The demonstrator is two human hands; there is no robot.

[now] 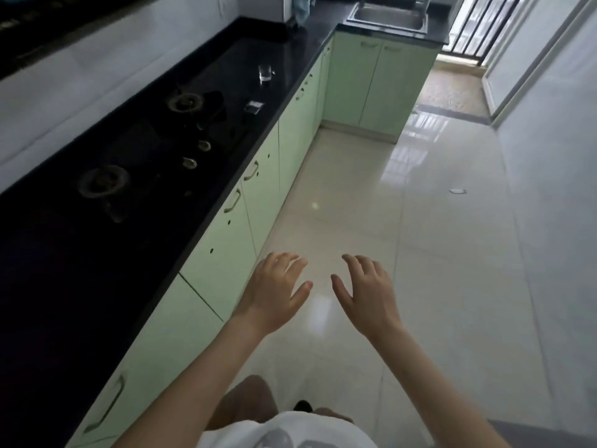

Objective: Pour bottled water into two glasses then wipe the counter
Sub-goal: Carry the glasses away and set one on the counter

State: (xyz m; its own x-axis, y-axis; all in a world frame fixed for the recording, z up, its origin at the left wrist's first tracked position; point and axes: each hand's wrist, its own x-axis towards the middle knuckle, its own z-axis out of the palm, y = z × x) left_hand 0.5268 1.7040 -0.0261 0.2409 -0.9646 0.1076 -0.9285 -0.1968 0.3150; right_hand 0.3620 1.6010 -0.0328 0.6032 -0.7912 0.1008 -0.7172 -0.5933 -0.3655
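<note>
- Left hand (274,291) and right hand (366,294) are held out over the floor (420,253), palms down, fingers spread and relaxed, holding nothing. They are near each other but apart, and touch neither the counter nor the cabinets.
- The black counter (284,43) runs along the person's left side and away from them; it is dark and glossy.
- One glass (265,72) stands upright on the counter, far ahead of the hands, near the front edge. Whether it holds water cannot be told. Only this one glass shows, and I cannot make out a bottle.
- A small flat dark thing (253,107) lies on the counter just nearer than the glass; what it is cannot be told.
- A hob is set into the counter between the hands and the glass: near burner (103,184), far burner (184,101), and two knobs (197,153) at its front.
- Pale green cabinets (226,234) with metal handles sit below the counter.
- A steel sink (389,16) is at the far end, where the counter turns right.
- A cloth (302,8) hangs by the wall left of the sink.
- A small white scrap (458,191) lies on the floor to the right.
- A barred balcony door (478,24) stands beyond the sink.
</note>
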